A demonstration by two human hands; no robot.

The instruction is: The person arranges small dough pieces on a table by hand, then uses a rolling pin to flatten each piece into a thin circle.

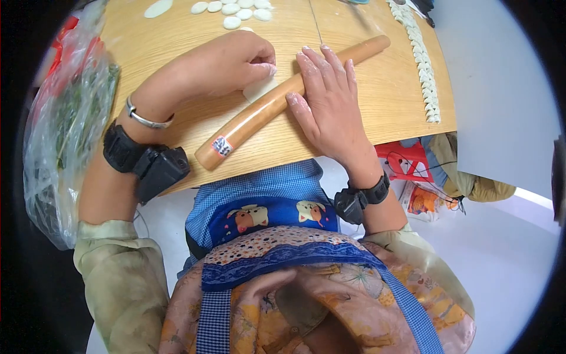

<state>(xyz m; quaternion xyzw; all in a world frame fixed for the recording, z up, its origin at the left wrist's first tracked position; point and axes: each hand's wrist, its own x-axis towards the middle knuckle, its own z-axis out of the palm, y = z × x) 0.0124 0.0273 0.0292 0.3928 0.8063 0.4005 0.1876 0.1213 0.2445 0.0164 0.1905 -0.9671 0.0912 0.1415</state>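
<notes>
A wooden rolling pin (259, 114) lies diagonally on the table, a small label near its close end. My right hand (327, 97) rests flat across its middle, fingers stretched out and dusted with flour. Just left of the pin, my left hand (236, 62) is closed, its fingertips at the edge of a thin dough wrapper (257, 89). The pin covers part of that wrapper. Several small dough discs (232, 22) lie beyond my left hand, with a larger flat dough round (158, 7) to their left.
The wooden table (389, 100) ends just in front of my apron. A row of folded dough pieces (423, 71) runs along its right side. A clear plastic bag with greens (76, 124) hangs at the left edge. A red bag (404, 160) sits below on the right.
</notes>
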